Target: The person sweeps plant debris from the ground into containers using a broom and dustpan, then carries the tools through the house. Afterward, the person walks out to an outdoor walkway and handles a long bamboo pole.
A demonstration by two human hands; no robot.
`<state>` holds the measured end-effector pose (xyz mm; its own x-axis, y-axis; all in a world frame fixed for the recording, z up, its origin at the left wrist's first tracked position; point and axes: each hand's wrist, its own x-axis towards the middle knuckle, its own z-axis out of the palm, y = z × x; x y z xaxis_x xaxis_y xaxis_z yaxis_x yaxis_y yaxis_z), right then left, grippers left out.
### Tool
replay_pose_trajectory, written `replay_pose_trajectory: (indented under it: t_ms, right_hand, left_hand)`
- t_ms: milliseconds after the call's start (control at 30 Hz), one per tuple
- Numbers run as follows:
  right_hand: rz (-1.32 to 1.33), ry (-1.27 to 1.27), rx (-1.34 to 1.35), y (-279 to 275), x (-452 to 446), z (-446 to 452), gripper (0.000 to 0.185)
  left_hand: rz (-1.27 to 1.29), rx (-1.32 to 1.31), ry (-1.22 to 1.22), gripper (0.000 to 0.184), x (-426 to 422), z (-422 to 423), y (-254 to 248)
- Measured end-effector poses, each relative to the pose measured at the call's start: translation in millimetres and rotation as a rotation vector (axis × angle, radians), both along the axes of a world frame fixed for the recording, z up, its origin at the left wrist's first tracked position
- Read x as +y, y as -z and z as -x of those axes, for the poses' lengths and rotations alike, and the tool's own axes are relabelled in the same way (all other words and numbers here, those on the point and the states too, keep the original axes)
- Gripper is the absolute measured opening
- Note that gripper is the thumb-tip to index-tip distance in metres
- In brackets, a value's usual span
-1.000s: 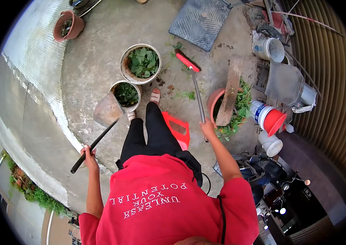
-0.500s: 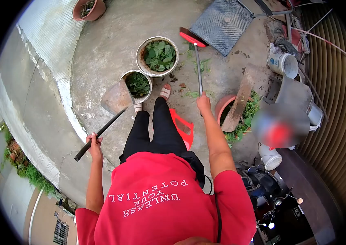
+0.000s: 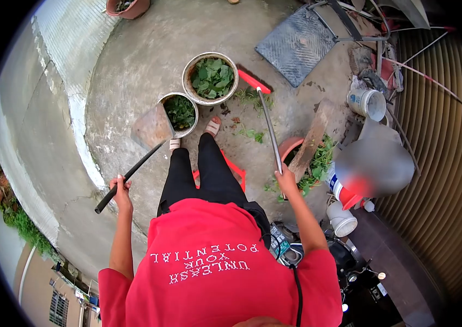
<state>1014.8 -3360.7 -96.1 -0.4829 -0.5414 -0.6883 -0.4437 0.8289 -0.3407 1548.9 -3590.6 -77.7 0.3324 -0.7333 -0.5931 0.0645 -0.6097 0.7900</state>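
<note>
My left hand [image 3: 121, 192] is wrapped round the black handle of a dustpan [image 3: 151, 128]. The pan is held beside the smaller bucket [image 3: 195, 118], partly overlapping its rim in view. In my right hand [image 3: 287, 181] is the grey stick of a broom [image 3: 270, 128], whose red head is on the concrete to the right of the larger bucket [image 3: 185, 82]. Green leaves [image 3: 213, 77] fill much of the larger bucket, and more leaves [image 3: 180, 111] lie in the smaller one. Loose green scraps [image 3: 250, 98] are scattered by the broom head.
A red plastic stool [image 3: 234, 166] is behind my legs. To the right are a terracotta pot [image 3: 287, 147] with a wooden board [image 3: 315, 135] across it and white buckets [image 3: 342, 219]. A grey ribbed panel [image 3: 297, 42] lies ahead. One patch at right is blurred.
The broom head has shifted slightly left and down, and my right hand has come lower and to the right. The dustpan stays beside the small bucket. The camera view has shifted a little.
</note>
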Motion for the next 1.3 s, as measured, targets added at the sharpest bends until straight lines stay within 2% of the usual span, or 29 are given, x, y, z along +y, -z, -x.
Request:
replay_pose_trajectory:
  t_ms: [33,100,167,233,300,433,533,667,733,800,867,933,1000,1100,1200,1300]
  right_hand:
    - [0.003,0.010,0.000,-3,-24,-3,0.037]
    - [0.096,0.118,-0.091,38,-47,2,0.035]
    - [0.083,0.079,-0.090,70,-90,7,0.033]
    - [0.207,-0.013,0.035,87,-137,9,0.031]
    - [0.161,-0.003,0.033,111,-178,15,0.032]
    - [-0.019,-0.081,0.181,125,-223,24,0.034]
    - [-0.103,-0.045,0.191,135,-212,33,0.035]
    - [-0.202,-0.009,0.166,135,-138,32,0.036]
    - [-0.106,-0.030,0.171,135,-87,24,0.037]
    - [-0.173,-0.044,0.100,94,-62,14,0.038]
    - [-0.092,-0.052,0.066,104,-5,17,0.031]
    - [-0.143,0.184,-0.123,45,6,3,0.032]
    - [-0.044,0.091,-0.059,36,46,-2,0.034]
    - [-0.136,0.276,-0.079,-14,18,-23,0.036]
    - [-0.077,0.164,0.059,48,10,-9,0.038]
    - [-0.038,0.196,0.133,114,-22,15,0.034]
  left_hand:
    - [0.004,-0.003,0.007,0.018,0,-1,3]
    - [0.000,-0.021,0.028,0.018,0,0,3]
    - [0.006,-0.015,0.049,0.016,1,0,0]
    - [0.001,-0.011,0.056,0.016,5,4,0]
    - [-0.011,-0.014,0.050,0.016,8,9,-1]
    - [-0.003,-0.025,0.054,0.017,4,21,-4]
    - [0.001,-0.034,0.054,0.017,0,23,-7]
    - [0.021,-0.020,0.021,0.018,2,13,-2]
    - [0.018,-0.026,0.002,0.018,3,7,-2]
    - [0.024,-0.020,0.000,0.018,4,-1,2]
    - [0.027,-0.022,-0.004,0.019,4,-5,6]
    - [0.024,-0.038,-0.010,0.019,3,-10,7]
    - [0.033,-0.035,-0.010,0.019,1,-10,6]
    - [0.037,-0.042,0.008,0.019,4,-17,6]
    - [0.044,-0.018,0.004,0.018,0,-18,3]
    - [0.028,0.012,0.030,0.019,5,-22,9]
